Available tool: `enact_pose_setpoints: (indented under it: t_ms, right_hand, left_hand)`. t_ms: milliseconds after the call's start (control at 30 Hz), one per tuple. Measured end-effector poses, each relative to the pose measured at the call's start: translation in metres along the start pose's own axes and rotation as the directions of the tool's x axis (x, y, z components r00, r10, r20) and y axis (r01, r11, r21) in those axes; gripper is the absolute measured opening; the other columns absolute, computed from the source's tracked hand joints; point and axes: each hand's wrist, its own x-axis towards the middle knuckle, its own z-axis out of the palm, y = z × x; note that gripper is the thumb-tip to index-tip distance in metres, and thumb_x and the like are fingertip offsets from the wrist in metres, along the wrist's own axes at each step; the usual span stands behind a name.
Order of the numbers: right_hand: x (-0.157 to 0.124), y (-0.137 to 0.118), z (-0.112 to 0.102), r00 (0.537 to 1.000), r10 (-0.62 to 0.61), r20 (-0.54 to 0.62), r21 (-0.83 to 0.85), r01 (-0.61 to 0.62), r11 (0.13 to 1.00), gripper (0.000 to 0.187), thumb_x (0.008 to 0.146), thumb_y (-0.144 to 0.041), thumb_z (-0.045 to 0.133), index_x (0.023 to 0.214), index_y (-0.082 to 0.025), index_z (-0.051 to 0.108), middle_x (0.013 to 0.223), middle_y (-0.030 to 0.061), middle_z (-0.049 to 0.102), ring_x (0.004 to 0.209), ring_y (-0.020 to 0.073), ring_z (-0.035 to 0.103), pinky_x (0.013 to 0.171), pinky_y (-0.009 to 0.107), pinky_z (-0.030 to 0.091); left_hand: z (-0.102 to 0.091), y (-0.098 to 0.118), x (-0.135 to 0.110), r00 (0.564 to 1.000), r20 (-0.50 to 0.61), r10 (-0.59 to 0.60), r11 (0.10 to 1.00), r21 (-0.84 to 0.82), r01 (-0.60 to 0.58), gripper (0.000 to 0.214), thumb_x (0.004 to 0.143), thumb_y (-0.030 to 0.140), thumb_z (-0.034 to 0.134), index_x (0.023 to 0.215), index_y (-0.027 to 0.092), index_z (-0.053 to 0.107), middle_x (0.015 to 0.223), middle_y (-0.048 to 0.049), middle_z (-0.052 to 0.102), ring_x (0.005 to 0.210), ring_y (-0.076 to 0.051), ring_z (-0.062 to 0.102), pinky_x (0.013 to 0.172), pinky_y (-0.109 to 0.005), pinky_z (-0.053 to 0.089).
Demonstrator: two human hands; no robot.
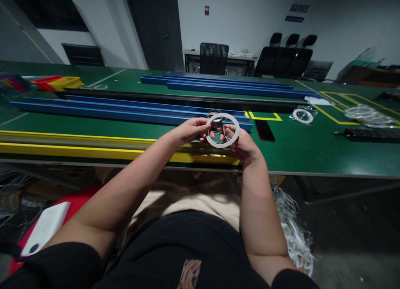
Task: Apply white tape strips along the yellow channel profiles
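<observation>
L hand [190, 130] + R hand [242, 146] both pinch white ring [231, 119] at rim, above green table [296, 151] near edge. Prob light, thin, bendy; hold by rim.

Two bare hands hold a white ring [223, 130] upright over the near edge of a green table [296, 151]: left hand [190, 129] pinching its left rim, right hand [242, 145] its lower right. Blue rails [125, 110] lie just beyond the ring.

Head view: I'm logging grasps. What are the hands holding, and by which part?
A white ring, held by its rim: the left hand pinches the left edge, and the right hand grips the lower right edge.
</observation>
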Motion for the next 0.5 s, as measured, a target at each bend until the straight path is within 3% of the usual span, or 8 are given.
enact_pose_setpoints:
  t_ms: [267,367,500]
  right_hand:
    - [0.0049,0.0076,-0.0057,0.995,-0.013,-0.095,-0.002,0.013,1.000,0.036,0.066,-0.040,0.090,0.081,-0.020,0.064,0.073,-0.0036,0.066,0.058,0.0070,0.056,0.049,0.018,0.041]
    - [0.0052,0.0056,-0.0049,0.998,-0.010,-0.063,0.058,0.014,0.998,0.035,0.073,-0.042,0.085,0.084,-0.021,0.060,0.079,-0.0026,0.071,0.059,0.0078,0.060,0.052,0.019,0.047]
    - [0.0044,0.0031,-0.0033,0.998,-0.022,-0.055,0.083,0.026,0.996,0.040,0.076,-0.045,0.083,0.095,-0.022,0.057,0.086,0.0019,0.076,0.069,0.0157,0.071,0.063,0.028,0.058]
  left_hand:
    - [0.0000,0.0046,-0.0026,0.998,-0.059,0.030,0.999,0.035,-0.028,0.044,0.079,0.050,0.079,0.102,0.014,0.072,0.082,-0.0043,0.070,0.065,-0.013,0.066,0.056,-0.023,0.054]
    - [0.0002,0.0052,-0.0025,0.994,-0.091,0.057,0.998,0.030,-0.054,0.045,0.078,0.050,0.080,0.104,0.014,0.072,0.080,-0.0040,0.069,0.066,-0.014,0.066,0.056,-0.023,0.053]
    - [0.0000,0.0047,-0.0020,0.994,-0.069,0.082,0.996,0.043,-0.079,0.046,0.080,0.049,0.078,0.109,0.013,0.073,0.080,-0.0045,0.069,0.063,-0.012,0.063,0.053,-0.020,0.046]
